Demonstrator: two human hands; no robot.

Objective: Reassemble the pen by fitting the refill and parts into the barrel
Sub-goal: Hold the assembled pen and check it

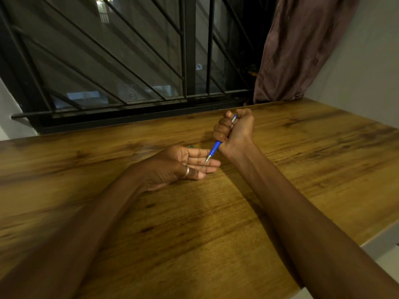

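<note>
A blue pen (216,147) with a silver tip and a silver top end is gripped in the fist of my right hand (235,130), held slanted with the tip pointing down and left. The tip rests over the fingers of my left hand (183,165), which lies palm up on the wooden table (194,223) with its fingers spread and a ring on the thumb. The pen's silver top sticks out above my right fist. A small teal bit (191,146) peeks out just behind my left hand; I cannot tell what it is.
A barred window (129,61) runs along the table's far edge. A brownish curtain (302,46) hangs at the back right beside a pale wall. The table's right edge (375,240) drops off at the lower right.
</note>
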